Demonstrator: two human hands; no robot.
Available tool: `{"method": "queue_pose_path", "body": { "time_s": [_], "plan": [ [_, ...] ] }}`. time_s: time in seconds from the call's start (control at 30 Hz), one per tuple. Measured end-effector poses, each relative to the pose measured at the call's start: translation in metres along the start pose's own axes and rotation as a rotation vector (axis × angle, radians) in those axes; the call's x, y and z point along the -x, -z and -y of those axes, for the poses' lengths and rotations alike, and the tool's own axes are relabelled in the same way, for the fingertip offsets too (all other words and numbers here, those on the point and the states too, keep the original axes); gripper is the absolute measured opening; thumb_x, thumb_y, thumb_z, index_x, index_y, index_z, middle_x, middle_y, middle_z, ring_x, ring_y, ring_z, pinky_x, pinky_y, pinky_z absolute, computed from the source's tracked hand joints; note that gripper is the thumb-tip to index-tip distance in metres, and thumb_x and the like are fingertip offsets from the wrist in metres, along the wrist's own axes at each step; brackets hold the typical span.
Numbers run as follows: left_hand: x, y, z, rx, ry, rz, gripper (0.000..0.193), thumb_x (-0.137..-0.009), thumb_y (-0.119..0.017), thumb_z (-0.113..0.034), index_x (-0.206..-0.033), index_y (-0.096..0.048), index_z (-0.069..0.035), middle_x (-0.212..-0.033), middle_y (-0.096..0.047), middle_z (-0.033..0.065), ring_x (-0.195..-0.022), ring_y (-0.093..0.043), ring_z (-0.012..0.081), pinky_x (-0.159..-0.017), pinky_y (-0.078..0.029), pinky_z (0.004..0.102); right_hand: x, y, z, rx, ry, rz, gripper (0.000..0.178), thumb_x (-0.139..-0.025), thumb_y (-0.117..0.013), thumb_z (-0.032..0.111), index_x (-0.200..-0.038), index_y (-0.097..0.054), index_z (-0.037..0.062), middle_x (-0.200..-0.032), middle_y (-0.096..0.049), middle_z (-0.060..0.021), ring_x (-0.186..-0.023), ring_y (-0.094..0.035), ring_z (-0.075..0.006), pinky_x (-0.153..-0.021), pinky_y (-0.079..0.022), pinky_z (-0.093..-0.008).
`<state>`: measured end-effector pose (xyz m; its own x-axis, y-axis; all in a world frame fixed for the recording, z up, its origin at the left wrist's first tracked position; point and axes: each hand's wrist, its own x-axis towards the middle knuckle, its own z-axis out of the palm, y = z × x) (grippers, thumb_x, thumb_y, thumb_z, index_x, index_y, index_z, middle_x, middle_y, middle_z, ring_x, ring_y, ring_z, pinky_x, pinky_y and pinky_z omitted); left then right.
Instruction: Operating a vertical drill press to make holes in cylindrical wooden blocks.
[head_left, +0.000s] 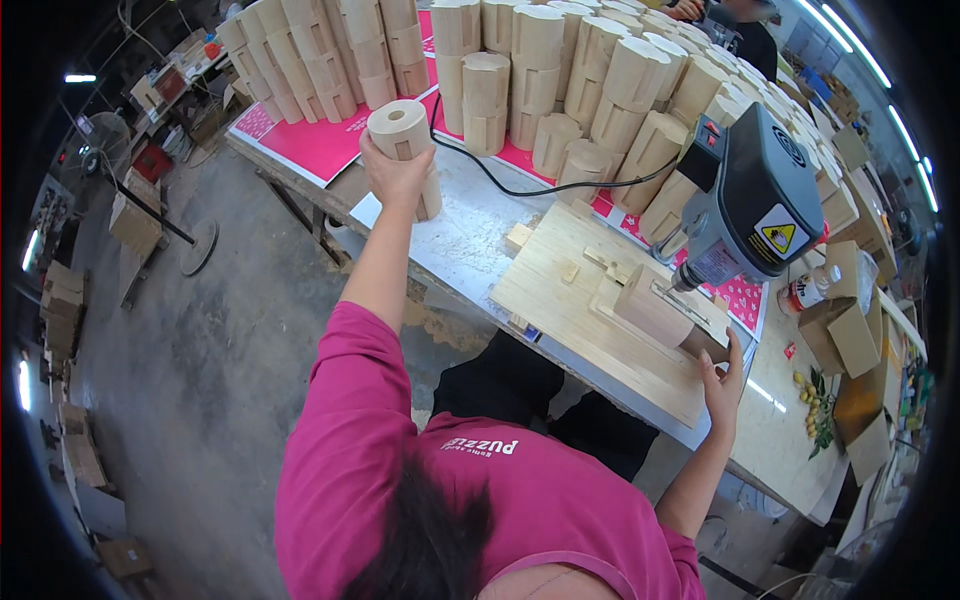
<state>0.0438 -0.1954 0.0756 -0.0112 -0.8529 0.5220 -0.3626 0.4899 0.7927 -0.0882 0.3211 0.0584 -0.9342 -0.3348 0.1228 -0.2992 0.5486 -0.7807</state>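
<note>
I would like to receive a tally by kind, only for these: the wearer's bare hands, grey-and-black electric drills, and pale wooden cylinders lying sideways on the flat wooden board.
Bare hands, left hand and right hand: 2
Grey-and-black electric drill: 1
Pale wooden cylinder lying sideways on the flat wooden board: 1
Total: 4

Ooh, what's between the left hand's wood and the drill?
Between the wood in the left hand and the drill, the head view shows a black cable and standing wooden cylinders.

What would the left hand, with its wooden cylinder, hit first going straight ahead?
Likely the stacked wooden cylinders at the table's far side, just beyond the left hand and its held cylinder. Depth is unclear.
</note>
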Motion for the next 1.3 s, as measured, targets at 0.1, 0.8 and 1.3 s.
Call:
{"method": "queue_pose_path", "body": {
  "time_s": [0.1,0.8,1.3],
  "plan": [
    [-0.014,0.011,0.006,0.237,0.047,0.065,0.093,-0.055,-0.082,-0.024,-0.129,-0.029,-0.002,-0.116,-0.051,0.0184,-0.108,-0.051,0.0325,-0.092,-0.042,0.0434,0.000,-0.001,0.004,0.013,-0.036,0.033,0.064,-0.078,-0.067,0.034,-0.132,-0.041,0.0140,-0.129,-0.044,-0.0124,-0.119,-0.041,-0.0266,-0.085,-0.041,-0.0395],
    [0.052,0.109,-0.096,2.312,0.092,1.597,0.080,-0.088,-0.041,-0.052,-0.144,-0.002,-0.011,-0.098,-0.054,0.0305,-0.059,-0.063,0.0368,-0.046,-0.052,0.0388,0.002,-0.005,-0.001,-0.085,0.031,0.006,0.054,-0.080,-0.062,0.007,-0.129,-0.040,0.0093,-0.128,-0.043,-0.0107,-0.106,-0.048,-0.0200,-0.074,-0.044,-0.0286],
    [-0.028,0.037,0.001,0.557,-0.202,0.378,0.089,-0.060,-0.077,-0.008,-0.133,-0.026,-0.005,-0.117,-0.049,0.0108,-0.108,-0.051,0.0219,-0.091,-0.044,0.0349,0.000,-0.003,-0.006,-0.038,0.045,-0.049,0.050,-0.077,-0.065,0.009,-0.123,-0.045,0.0088,-0.114,-0.053,-0.0105,-0.097,-0.052,-0.0180,-0.068,-0.044,-0.0271]
  ]
}}
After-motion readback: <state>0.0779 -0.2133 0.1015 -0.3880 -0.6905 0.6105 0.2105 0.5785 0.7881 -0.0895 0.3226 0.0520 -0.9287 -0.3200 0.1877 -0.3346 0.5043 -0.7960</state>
